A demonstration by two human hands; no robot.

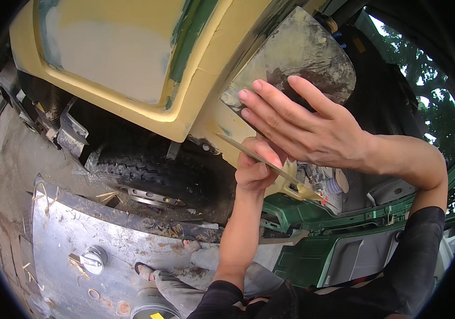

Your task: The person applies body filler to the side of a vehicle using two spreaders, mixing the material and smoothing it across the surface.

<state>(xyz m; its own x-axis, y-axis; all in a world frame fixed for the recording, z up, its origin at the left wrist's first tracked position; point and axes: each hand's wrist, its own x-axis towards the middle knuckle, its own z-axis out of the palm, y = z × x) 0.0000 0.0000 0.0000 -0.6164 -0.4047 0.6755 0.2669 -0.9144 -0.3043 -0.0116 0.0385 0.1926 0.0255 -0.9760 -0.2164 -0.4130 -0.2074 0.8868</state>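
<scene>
My left hand (255,167) grips a thin flat spreader (286,175), its long edge running from upper left down to lower right across my fingers. Just above it, my right hand (307,122) is held flat with fingers stretched out over a putty-smeared board (312,48); whether it presses on that board is unclear, and its thumb is hidden. Behind both hands is a yellow vehicle body panel (206,64) with grey filler and green patches.
A tyre (147,170) sits under the panel. Below are a metal sheet (73,223) with cans (93,260), and my sandalled feet (145,271). A green vehicle part (312,266) and small supplies (334,181) are at right, with trees (429,80) beyond.
</scene>
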